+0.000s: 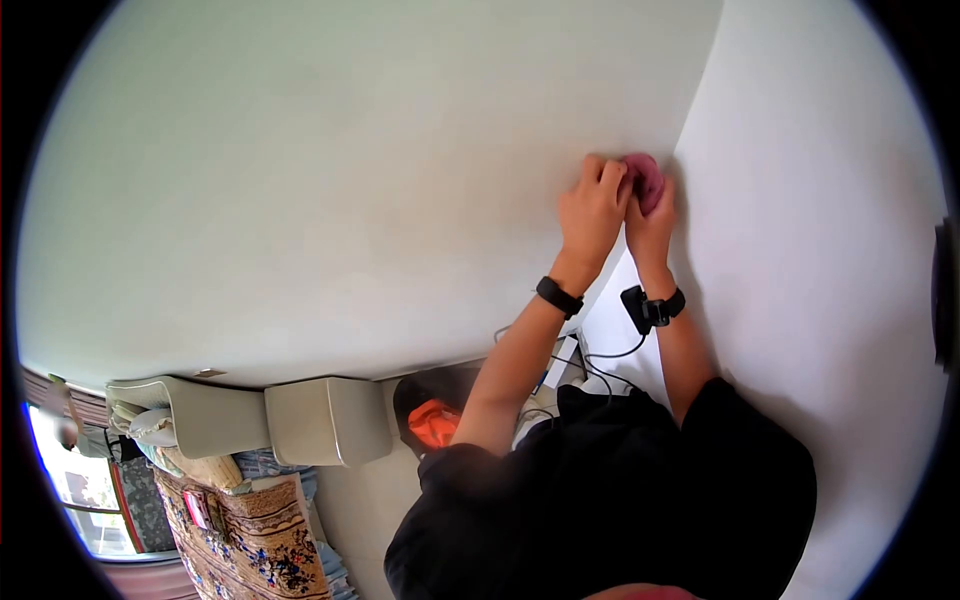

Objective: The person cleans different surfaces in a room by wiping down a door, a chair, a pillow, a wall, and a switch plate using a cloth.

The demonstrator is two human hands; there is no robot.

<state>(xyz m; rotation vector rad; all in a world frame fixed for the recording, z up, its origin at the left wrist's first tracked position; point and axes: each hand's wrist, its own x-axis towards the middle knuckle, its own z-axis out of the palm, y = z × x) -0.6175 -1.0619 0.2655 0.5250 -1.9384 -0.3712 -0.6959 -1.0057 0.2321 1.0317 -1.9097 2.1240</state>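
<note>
Up at the corner where two pale walls meet, both my hands are closed around a dusky pink, rounded, ring-shaped thing with a dark hollow in it. Its exact kind does not show. My left hand grips it from the left with bent fingers, close to the greenish-white wall. My right hand holds it from below and the right, beside the whiter wall. A black band circles my left wrist. On my right wrist sits a strap with a small black device, from which a cable runs down.
Black cables hang near my chest. Along the left wall's foot stand two beige bins and a dark container with an orange bag. A patterned cloth-covered bed or table and a window lie at lower left.
</note>
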